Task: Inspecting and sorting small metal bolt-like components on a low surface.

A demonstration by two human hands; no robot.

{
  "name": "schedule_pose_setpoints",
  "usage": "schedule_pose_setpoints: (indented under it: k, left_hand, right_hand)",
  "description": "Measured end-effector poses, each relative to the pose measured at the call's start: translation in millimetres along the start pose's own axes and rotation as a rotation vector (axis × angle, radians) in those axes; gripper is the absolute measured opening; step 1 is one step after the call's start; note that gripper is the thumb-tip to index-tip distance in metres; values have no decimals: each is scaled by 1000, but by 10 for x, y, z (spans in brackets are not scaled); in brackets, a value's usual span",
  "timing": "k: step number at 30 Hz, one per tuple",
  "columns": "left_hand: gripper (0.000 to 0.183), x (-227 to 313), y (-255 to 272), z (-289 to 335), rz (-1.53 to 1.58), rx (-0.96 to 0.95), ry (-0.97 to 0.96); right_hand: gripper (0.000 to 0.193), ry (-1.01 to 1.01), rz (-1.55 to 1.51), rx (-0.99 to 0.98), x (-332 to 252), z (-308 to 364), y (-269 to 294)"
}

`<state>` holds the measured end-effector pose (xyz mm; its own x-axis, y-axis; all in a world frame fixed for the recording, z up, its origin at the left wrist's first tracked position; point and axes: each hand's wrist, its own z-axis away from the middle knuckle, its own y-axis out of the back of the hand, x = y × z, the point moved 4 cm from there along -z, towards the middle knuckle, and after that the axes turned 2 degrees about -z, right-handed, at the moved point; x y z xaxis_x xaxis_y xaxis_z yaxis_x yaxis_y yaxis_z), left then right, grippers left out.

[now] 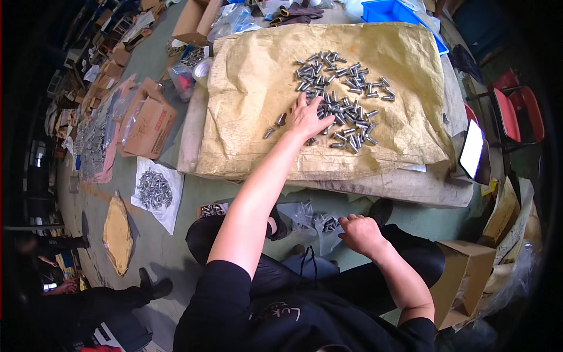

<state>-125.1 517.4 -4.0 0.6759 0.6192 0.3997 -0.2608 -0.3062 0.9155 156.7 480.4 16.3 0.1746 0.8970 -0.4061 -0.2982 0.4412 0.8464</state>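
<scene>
A loose pile of short metal bolts (346, 111) lies on a creased tan sheet (246, 76) that covers the low table in front of me. My left hand (306, 120) reaches over the pile's left edge, its fingers spread and touching or just above the bolts, with none gripped. Beside it, to the left, a few bolts (275, 125) lie apart from the rest. My right hand (360, 234) hovers above my right thigh, short of the table's near edge. Its fingers are curled in, and whatever they may hold is hidden.
Clear plastic bags (325, 223) with metal parts sit on the floor between my legs. On the left are a white sheet heaped with metal parts (154, 189) and a cardboard box (149, 120). A blue tray (393, 13) stands far right, red chairs (516, 114) beyond. Someone sits lower left.
</scene>
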Motion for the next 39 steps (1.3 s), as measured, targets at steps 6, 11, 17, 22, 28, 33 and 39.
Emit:
schedule_pose_setpoints:
  k: [6,11,17,22,28,33,39]
  left_hand:
    - [52,118,-30,186,-34,89,-150]
    - [49,179,-8,403,-28,234,-245]
    - [49,194,34,468,-127,169,-162]
    - [50,234,1,469,-168,63,1]
    - [41,251,-31,564,-131,111,-5]
    - [37,229,-19,572,-146,183,-40]
    - [29,199,-8,506,-163,174,-52]
  right_hand:
    - [24,33,1,-18,-22,-12,-56]
    - [25,43,13,-45,-74,-37,-105]
    - [26,33,27,-47,-106,0,-95]
    - [26,36,48,-30,-108,32,-68]
    - [24,47,54,-20,-98,41,-102]
    - [22,52,34,-10,-112,39,-142]
    - [27,29,30,-92,-119,12,-125]
